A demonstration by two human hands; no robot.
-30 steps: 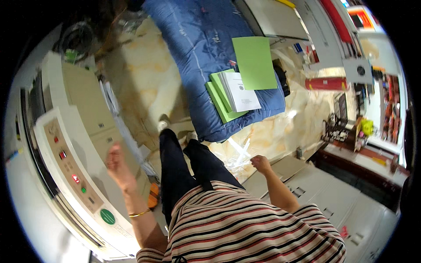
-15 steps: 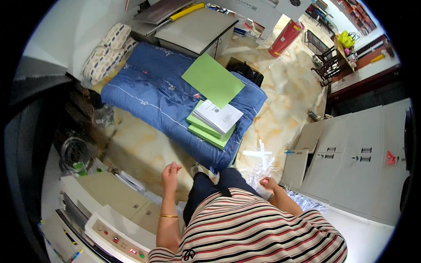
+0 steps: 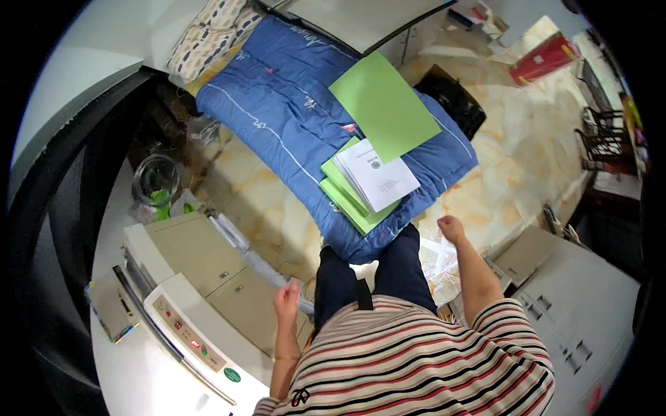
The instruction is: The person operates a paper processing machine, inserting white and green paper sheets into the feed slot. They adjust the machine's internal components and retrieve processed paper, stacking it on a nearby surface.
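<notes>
My left hand (image 3: 285, 303) hangs low beside my leg, near the machine and cabinet; its fingers are smeared by motion. My right hand (image 3: 451, 228) is held out past my right knee with the fingers curled in, and no object shows in it. Both are apart from the blue quilt (image 3: 270, 149) ahead of me. On its near right part lies a stack of white printed booklets (image 3: 380, 179) over green card sheets (image 3: 347, 208). A large green sheet (image 3: 388, 107) overlaps the far edge of the booklets.
A white machine with a control panel (image 3: 187, 326) stands at the left, by a beige cabinet (image 3: 187, 243). Grey metal cabinets (image 3: 576, 298) line the right. White paper strips (image 3: 437, 256) litter the floor near my right leg. A black bag (image 3: 458, 104) lies beyond the quilt.
The view has shifted, bringing the quilt and booklets closer to me. My right hand has swung forward from beside my hip, and my left hand has dropped back nearer my leg.
</notes>
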